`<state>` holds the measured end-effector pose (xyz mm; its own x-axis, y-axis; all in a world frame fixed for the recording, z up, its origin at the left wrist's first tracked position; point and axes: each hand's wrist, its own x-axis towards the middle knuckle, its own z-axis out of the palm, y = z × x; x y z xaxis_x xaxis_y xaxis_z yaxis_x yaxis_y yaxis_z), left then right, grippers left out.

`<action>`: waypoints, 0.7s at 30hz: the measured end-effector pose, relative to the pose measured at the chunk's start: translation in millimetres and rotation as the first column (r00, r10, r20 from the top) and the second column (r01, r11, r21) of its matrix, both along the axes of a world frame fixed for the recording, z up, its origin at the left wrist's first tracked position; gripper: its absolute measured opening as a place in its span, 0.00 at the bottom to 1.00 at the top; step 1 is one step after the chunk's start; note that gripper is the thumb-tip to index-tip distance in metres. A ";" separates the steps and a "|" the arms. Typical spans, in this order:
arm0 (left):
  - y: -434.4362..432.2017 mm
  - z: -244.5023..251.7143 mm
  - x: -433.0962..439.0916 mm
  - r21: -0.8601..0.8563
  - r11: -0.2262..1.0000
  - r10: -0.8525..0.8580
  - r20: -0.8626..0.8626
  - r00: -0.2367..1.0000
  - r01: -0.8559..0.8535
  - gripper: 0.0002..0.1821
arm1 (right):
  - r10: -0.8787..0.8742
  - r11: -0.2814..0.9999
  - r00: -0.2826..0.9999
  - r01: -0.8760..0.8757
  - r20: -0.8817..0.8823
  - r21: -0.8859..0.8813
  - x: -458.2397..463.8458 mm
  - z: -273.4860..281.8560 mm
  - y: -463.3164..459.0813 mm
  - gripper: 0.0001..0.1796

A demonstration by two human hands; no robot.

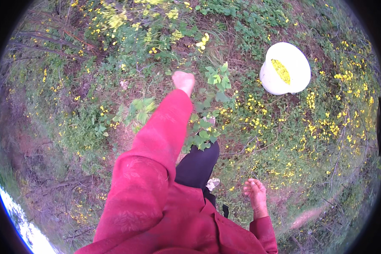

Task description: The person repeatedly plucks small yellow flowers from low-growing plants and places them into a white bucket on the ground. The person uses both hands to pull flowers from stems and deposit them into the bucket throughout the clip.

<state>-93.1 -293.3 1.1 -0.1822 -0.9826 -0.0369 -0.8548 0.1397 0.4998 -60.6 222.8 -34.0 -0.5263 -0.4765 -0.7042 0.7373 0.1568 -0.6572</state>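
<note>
My left hand (183, 81) reaches out ahead of me at the end of a red sleeve, its fingers curled out of sight beneath it. Whether anything is inside that fist cannot be seen. Beside it on the right rises a leafy green shoot (219, 77). My right hand (255, 192) hangs low on the right with curled fingers drawn together, and nothing shows in it. A white bucket (268, 79) stands tilted among the plants at the upper right, well apart from both hands. Yellow petals or flower heads (281, 71) lie inside it.
Yellow-flowered shrubs (317, 127) spread over the right side. Bare woody branches (54, 41) cross the upper left. My dark-trousered leg (198, 165) is bent forward behind broad-leaved stems (203, 135). A pale shoe (212, 183) shows below. Dry grass covers the ground near my left hand.
</note>
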 end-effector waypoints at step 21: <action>-67.2 -83.5 25.1 0.499 0.801 -0.005 -0.546 0.838 0.330 0.32 | 0.029 0.996 0.998 -0.033 0.055 0.077 -15.2 -9.2 -29.2 0.11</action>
<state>-68.0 -360.5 -82.3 -0.4929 -0.7644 -0.4157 -0.4525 -0.1829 0.8728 -75.8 193.7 -43.2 -0.4724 -0.4347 -0.7668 0.7653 0.2294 -0.6015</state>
